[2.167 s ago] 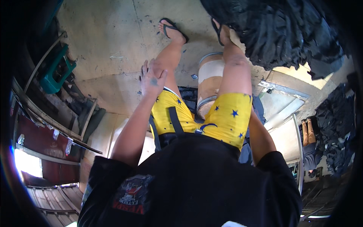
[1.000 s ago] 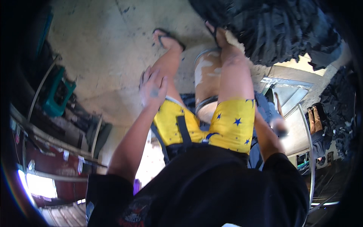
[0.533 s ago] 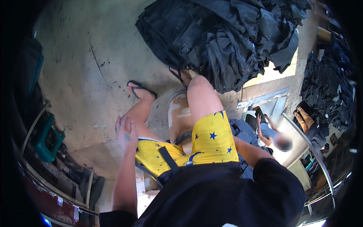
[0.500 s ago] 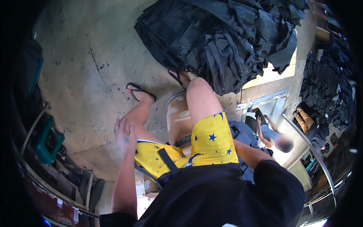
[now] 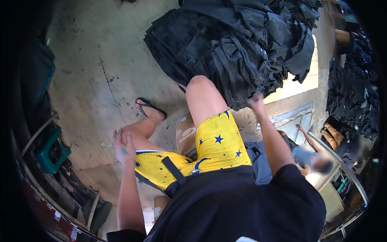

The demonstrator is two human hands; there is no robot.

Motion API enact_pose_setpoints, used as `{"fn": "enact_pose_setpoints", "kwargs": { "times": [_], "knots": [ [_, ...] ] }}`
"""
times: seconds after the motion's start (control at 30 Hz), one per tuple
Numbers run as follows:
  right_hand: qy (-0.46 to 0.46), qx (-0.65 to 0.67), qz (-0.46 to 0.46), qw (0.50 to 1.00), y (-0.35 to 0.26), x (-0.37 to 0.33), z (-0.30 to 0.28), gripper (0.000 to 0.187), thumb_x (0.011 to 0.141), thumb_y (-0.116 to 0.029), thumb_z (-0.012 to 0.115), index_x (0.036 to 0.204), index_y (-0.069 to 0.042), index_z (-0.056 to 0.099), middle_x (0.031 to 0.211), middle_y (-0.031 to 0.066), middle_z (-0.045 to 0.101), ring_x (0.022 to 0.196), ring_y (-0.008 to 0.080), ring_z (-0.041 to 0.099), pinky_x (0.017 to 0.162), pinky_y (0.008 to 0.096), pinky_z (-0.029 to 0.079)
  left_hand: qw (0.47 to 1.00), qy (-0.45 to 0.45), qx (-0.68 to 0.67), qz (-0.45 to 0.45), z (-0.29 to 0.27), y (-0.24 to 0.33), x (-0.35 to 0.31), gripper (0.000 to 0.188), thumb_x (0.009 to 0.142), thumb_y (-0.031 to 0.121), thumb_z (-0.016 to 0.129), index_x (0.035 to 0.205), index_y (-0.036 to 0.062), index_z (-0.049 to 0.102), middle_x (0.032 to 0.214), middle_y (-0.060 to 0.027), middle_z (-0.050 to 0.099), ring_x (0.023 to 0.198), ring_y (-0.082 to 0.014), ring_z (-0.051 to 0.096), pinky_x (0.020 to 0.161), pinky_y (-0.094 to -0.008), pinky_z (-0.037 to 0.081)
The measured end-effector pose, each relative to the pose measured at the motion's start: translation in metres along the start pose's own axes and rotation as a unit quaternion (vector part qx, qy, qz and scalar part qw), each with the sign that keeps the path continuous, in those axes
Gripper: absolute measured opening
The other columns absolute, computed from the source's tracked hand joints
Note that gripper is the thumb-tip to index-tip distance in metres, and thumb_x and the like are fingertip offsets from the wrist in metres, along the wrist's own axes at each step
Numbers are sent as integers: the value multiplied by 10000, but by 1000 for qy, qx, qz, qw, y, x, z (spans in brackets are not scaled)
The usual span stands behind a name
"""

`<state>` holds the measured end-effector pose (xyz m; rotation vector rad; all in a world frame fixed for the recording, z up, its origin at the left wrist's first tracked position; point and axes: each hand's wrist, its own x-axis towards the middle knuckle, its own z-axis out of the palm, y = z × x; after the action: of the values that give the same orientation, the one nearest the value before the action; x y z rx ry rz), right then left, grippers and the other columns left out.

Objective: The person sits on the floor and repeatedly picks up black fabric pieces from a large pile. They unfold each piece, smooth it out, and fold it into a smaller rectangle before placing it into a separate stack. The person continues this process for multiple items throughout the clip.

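My left hand (image 5: 123, 144) rests on my bent left leg beside the knee, fingers spread, holding nothing. Stretched forward, my right hand (image 5: 255, 103) is at the near right edge of a big pile of black garments (image 5: 225, 52). Its fingers look curled and closed against the cloth, a little blurred; what is between them, if anything, is hidden. The dark, folded garments lie in overlapping layers in front of my right knee. Under me is a round brown container (image 5: 185, 131) with worn pale patches.
At the left stands a green plastic stool (image 5: 52, 151) by a curved rail. A person (image 5: 306, 155) in grey sits low at the right, one arm reaching out. Farther right rises another heap of dark cloth (image 5: 350, 92). Dark blue fabric (image 5: 260, 161) lies beside my right thigh.
My right hand, hidden beside my right thigh before, has reached forward to the pile's edge. The left hand stays on my leg. The person at the right has shifted posture.
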<state>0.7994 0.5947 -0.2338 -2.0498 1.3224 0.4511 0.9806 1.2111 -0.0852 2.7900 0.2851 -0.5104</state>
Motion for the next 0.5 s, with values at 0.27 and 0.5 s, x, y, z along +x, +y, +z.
{"fn": "enact_pose_setpoints", "kwargs": {
  "times": [0.27, 0.5],
  "knots": [
    [140, -176, -173, 959, -86, 14, 9, 350, 914, -298, 771, 1173, -63, 752, 1122, 228, 756, 1113, 421, 722, 987, 528, 574, 954, 206, 46, 213, -7, 49, -51, 424, 988, 320, 737, 1306, 41, 713, 1427, -221, 651, 1300, -420, 626, 1098, -512, 499],
    [147, -70, -186, 969, -87, -107, -26, 434, 892, -360, 789, 1193, -48, 764, 1153, 234, 758, 1104, 423, 722, 970, 509, 565, 883, -245, -148, 372, 3, 130, -203, 283, 875, 241, 881, 1090, 88, 778, 974, -109, 714, 1018, -308, 694, 926, -397, 556]
  ]
}}
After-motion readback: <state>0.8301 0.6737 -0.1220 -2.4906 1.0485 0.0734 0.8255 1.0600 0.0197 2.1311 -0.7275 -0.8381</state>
